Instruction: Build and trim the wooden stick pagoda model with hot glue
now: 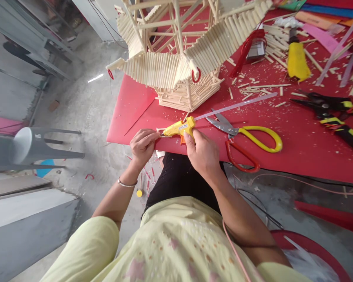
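My right hand (204,150) is closed around a yellow hot glue gun (179,127) with an orange trigger. A long clear glue stick (238,105) sticks out of its back end, to the upper right. At the gun's nozzle, my left hand (144,145) pinches a small wooden stick (161,129), mostly hidden by the fingers. Just beyond the hands stands a pavilion model (176,70) made of thin wooden sticks, with red loops on its roof corners. Scissors (233,133) with one yellow and one red handle lie right of my right hand.
The red-covered table (312,156) bears loose wooden sticks (273,51), a yellow-handled tool (297,58), black-and-yellow pliers (326,111) and a red tassel (244,55). A grey plastic stool (32,147) is on the floor at left. Cables (261,203) hang below the table's front edge.
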The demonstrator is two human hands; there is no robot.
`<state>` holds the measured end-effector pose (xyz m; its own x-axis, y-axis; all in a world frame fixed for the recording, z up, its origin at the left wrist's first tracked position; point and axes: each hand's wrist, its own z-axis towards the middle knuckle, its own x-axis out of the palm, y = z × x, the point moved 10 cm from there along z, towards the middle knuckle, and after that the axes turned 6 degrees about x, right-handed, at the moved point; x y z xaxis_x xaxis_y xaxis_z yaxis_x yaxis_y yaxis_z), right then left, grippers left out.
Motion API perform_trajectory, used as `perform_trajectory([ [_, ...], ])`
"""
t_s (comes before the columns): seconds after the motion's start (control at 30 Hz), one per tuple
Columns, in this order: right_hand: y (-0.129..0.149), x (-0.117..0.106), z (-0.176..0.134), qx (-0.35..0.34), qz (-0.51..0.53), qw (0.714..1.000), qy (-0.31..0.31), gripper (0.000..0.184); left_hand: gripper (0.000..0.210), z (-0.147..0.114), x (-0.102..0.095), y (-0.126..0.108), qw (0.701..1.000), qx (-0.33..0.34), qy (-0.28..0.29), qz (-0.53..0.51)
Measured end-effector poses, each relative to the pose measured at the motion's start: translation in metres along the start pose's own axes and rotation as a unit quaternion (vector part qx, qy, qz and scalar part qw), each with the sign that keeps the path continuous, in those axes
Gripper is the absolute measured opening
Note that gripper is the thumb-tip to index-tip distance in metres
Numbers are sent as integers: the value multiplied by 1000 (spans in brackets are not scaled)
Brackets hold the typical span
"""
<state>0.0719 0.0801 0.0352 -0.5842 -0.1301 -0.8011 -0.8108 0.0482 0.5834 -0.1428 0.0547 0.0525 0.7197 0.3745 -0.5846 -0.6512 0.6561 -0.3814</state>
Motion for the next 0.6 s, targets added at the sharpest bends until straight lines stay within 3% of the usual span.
perform_trajectory([
  [0.6, -1, -1, -1, -9, 15, 1000, -9, 44, 24, -3, 1, 5, 1000, -17, 11, 10],
])
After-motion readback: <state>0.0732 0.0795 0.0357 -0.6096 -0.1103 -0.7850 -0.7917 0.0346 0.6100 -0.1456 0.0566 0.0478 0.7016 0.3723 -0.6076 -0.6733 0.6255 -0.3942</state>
